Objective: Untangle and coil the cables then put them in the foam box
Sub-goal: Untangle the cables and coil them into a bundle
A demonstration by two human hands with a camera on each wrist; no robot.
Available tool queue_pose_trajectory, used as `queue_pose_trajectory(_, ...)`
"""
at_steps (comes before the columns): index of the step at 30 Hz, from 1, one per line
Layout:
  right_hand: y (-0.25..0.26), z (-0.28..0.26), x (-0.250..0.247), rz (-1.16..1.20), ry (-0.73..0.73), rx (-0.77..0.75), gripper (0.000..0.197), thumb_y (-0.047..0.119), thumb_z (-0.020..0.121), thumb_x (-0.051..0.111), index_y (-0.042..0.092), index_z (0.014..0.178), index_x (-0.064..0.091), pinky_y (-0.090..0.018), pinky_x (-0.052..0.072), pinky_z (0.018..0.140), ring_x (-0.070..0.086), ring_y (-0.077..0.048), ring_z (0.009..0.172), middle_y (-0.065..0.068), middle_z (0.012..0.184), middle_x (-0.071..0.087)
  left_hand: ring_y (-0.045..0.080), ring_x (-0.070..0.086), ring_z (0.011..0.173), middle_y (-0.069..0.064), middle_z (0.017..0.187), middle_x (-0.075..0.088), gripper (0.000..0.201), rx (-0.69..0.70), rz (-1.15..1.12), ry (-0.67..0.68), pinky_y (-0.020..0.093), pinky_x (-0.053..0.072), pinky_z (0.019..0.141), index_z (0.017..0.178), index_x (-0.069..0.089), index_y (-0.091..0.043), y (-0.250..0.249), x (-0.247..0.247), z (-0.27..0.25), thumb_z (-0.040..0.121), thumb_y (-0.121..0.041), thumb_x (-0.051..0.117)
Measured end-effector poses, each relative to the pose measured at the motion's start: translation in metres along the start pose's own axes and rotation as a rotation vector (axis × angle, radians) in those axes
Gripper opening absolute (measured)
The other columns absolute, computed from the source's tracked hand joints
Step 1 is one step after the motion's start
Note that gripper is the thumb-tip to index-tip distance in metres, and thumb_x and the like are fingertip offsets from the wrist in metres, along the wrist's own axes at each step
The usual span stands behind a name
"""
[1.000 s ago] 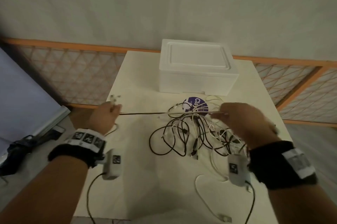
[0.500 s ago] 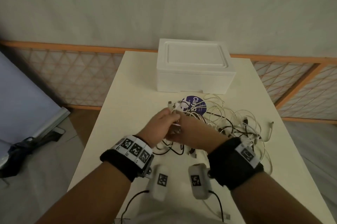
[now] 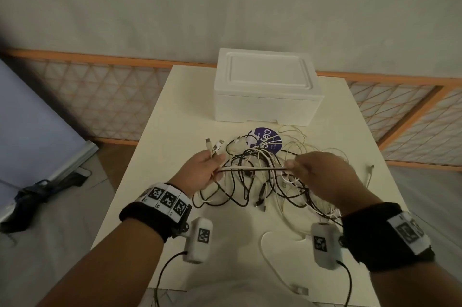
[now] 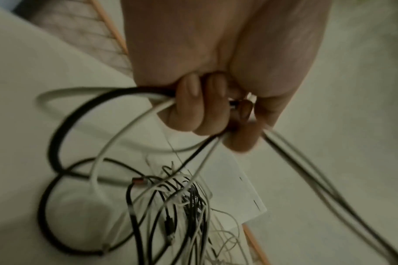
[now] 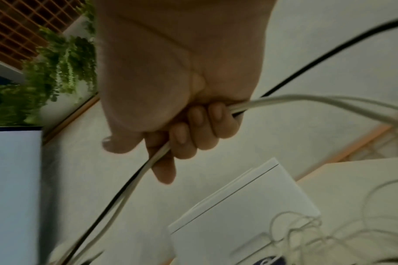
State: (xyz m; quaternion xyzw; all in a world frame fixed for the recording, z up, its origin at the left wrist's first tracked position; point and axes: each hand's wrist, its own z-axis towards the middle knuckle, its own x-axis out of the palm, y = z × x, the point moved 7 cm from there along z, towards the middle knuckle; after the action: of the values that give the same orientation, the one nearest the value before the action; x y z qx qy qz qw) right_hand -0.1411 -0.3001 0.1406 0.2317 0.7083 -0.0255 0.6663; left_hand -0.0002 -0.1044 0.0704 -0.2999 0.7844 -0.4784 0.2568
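Note:
A tangle of black and white cables (image 3: 265, 176) lies mid-table in the head view. My left hand (image 3: 203, 169) grips a bundle of black and white strands (image 4: 161, 97), with white plug ends (image 3: 215, 146) sticking up past its fingers. My right hand (image 3: 317, 171) grips the same strands (image 5: 157, 157) farther right. A short taut stretch of cable (image 3: 252, 168) runs between the two hands above the heap. The white foam box (image 3: 266, 89) stands at the far end of the table with its lid on.
A purple round sticker (image 3: 266, 140) lies under the cables in front of the box. A loose white cable (image 3: 275, 269) trails toward the near table edge. An orange lattice railing (image 3: 100, 96) runs behind the table (image 3: 170, 131), and a blue board (image 3: 30, 126) leans at left.
A second ago the hands were wide apart with a cable stretched between them. They then met over the heap, and now stand a short way apart again with the strands pulled taut.

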Motion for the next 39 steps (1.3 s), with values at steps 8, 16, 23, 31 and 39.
queue_pose_trajectory(8,-0.144,-0.012,-0.047,-0.269,-0.019,0.482,0.025,0.041,0.083,0.065,0.028,0.105,0.064,-0.037,0.039,0.087,0.060,-0.021,0.096,0.000,0.108,0.066,0.017,0.054,0.054,0.022,0.091,0.070,0.025,-0.027,-0.463,0.078,0.026,0.046,0.050,0.083,0.050,-0.011,-0.005,0.034,0.000,0.102,-0.017,0.035)
queue_pose_trajectory(16,0.030,0.043,0.008,0.382,0.130,-0.103,0.046,0.040,0.087,0.062,0.025,0.129,0.052,-0.029,0.045,0.090,0.060,-0.013,0.102,0.007,0.117,0.064,0.021,0.068,0.071,0.010,0.082,0.072,0.017,0.060,-0.409,0.002,0.029,0.057,0.066,0.094,0.065,0.000,-0.018,0.089,0.002,0.096,-0.001,0.048)
queue_pose_trajectory(23,0.054,0.053,0.003,0.702,-0.074,-0.254,0.048,0.030,0.088,0.064,0.029,0.133,0.048,-0.025,0.049,0.084,0.062,-0.005,0.088,0.008,0.101,0.067,0.014,0.040,0.052,0.001,0.058,0.047,0.032,0.099,-0.297,-0.003,0.026,0.038,0.053,0.078,0.053,-0.010,-0.022,0.102,-0.011,0.103,-0.024,0.038)
queue_pose_trajectory(31,0.048,0.027,0.055,0.735,0.464,-0.238,0.037,0.042,0.094,0.053,0.006,0.088,0.059,-0.019,0.041,0.053,0.048,-0.005,0.051,0.007,0.062,0.054,0.009,0.022,0.039,-0.006,0.049,0.023,0.040,0.124,-1.016,-0.223,0.019,0.021,0.038,0.064,0.034,-0.020,-0.025,0.055,-0.001,0.100,-0.037,0.039)
queue_pose_trajectory(39,-0.110,0.011,0.041,-0.095,0.518,-0.054,0.052,0.050,0.098,0.033,0.013,0.077,0.064,-0.023,0.043,0.065,0.062,-0.017,0.070,-0.001,0.075,0.065,0.009,0.013,0.029,-0.007,0.036,0.017,0.039,-0.073,-0.993,-0.791,0.016,0.008,0.040,0.061,0.019,-0.023,0.079,-0.076,-0.041,0.098,-0.020,0.032)
